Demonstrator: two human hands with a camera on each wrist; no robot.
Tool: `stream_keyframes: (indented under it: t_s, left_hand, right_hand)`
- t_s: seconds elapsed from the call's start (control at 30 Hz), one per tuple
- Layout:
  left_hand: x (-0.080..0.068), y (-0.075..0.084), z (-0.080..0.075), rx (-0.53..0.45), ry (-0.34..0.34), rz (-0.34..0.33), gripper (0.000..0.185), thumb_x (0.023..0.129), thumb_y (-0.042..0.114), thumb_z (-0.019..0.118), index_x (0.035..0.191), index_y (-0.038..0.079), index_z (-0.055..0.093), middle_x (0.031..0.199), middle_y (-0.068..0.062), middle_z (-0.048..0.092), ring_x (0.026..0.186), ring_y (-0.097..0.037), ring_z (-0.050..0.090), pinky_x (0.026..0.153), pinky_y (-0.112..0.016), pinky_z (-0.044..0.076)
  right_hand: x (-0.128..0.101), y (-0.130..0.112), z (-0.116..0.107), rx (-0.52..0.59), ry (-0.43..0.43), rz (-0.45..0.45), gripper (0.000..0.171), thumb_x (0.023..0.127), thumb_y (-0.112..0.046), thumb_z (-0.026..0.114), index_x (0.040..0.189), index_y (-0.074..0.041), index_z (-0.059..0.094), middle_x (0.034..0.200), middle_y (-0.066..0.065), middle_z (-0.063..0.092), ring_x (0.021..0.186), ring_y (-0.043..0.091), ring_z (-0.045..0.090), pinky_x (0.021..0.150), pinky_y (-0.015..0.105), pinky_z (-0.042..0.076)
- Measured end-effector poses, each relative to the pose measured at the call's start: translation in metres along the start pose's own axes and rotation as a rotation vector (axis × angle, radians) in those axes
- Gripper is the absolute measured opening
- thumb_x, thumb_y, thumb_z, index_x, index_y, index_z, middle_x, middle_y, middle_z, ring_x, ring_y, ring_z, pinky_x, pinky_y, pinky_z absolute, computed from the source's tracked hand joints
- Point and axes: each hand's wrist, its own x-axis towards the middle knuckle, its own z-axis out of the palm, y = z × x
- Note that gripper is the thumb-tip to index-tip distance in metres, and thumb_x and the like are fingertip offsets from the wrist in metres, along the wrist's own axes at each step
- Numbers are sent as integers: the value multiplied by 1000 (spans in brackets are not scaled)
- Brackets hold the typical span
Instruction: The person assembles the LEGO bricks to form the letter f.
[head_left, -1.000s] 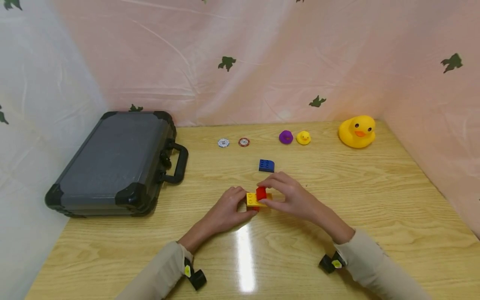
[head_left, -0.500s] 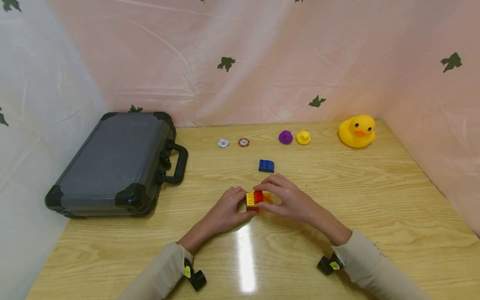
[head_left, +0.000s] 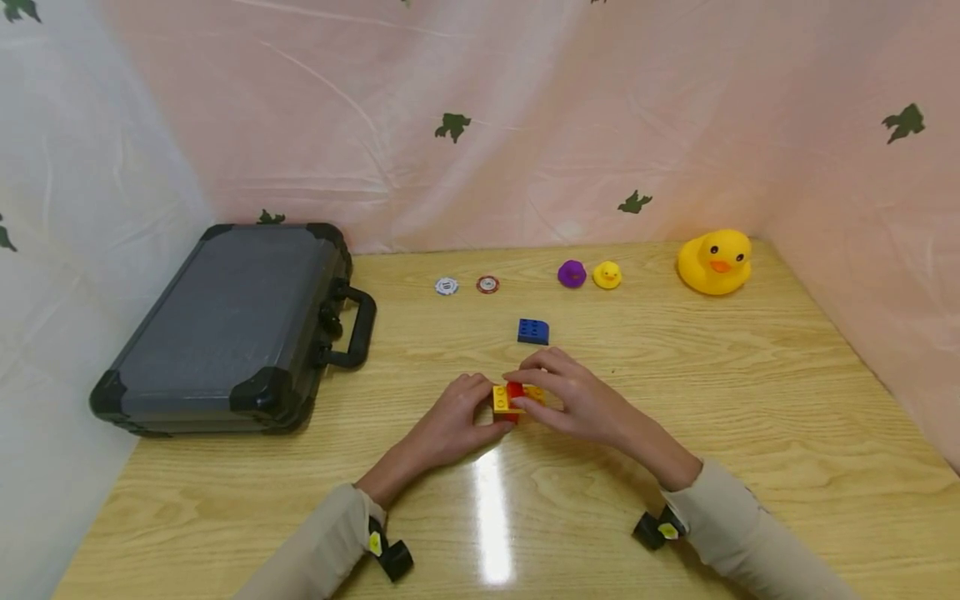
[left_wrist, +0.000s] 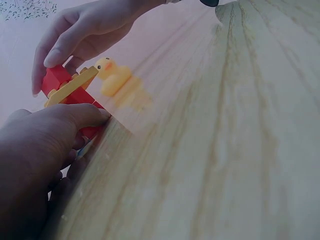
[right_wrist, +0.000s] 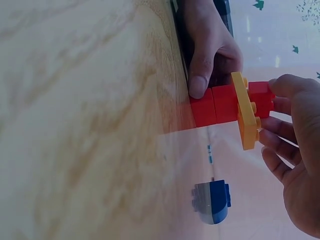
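Observation:
My left hand (head_left: 457,425) grips a small stack of red toy building bricks (right_wrist: 214,107) standing on the table. Across the top of that stack lies a yellow plate brick (right_wrist: 243,112) with studs. Another red brick (right_wrist: 259,97) sits against the studded top of the yellow plate, and the thumb and fingers of my right hand (head_left: 576,398) pinch it. Studs show on both sides of this upper brick in the head view. Behind the hands lies a blue brick (head_left: 532,332) with one rounded corner, touched by neither hand.
A grey hard case (head_left: 217,325) with a black handle (head_left: 360,329) stands at the left. Along the back lie a white chip (head_left: 447,286), a red chip (head_left: 487,284), a purple duck (head_left: 572,273), a small yellow duck (head_left: 607,275) and a large yellow duck (head_left: 714,262).
My right hand has shifted slightly left and down, bringing the red brick left along the yellow plate and lower onto it. The left hand keeps its hold on the lower stack.

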Motion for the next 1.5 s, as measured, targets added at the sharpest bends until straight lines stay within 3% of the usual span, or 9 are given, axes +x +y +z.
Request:
stream_keyframes:
  t_s: [0.17, 0.37, 0.87, 1.5]
  left_hand:
    - [0, 0, 0, -2, -4, -9, 26, 90, 28, 82, 96, 11, 63, 88, 4, 53, 83, -16, 45, 72, -31, 39]
    - [0, 1, -1, -10, -11, -17, 26, 90, 29, 82, 99, 11, 65, 89, 4, 53, 83, -15, 45, 71, -31, 39]
    - [0, 3, -3, -12, -23, -26, 27, 91, 29, 81, 104, 10, 67, 91, 4, 55, 84, -15, 47, 72, -31, 39]
    - [0, 1, -2, -8, -12, -19, 26, 91, 29, 82, 101, 11, 67, 90, 4, 55, 82, -15, 46, 71, -31, 39]
  right_hand:
    - [1, -3, -1, 28, -17, 68, 37, 90, -7, 79, 125, 1, 68, 119, 8, 66, 111, 23, 60, 95, 42, 53]
    - [0, -3, 0, 62, -32, 127, 30, 91, -10, 80, 119, -5, 69, 118, 4, 66, 114, 21, 58, 97, 42, 51]
    - [1, -2, 3, 79, 21, 67, 30, 89, -7, 81, 116, -5, 71, 114, 3, 66, 109, 22, 59, 95, 39, 51]
    - [-1, 2, 10, 150, 54, 71, 27, 89, -2, 79, 114, -4, 71, 114, 4, 65, 110, 23, 59, 95, 37, 50]
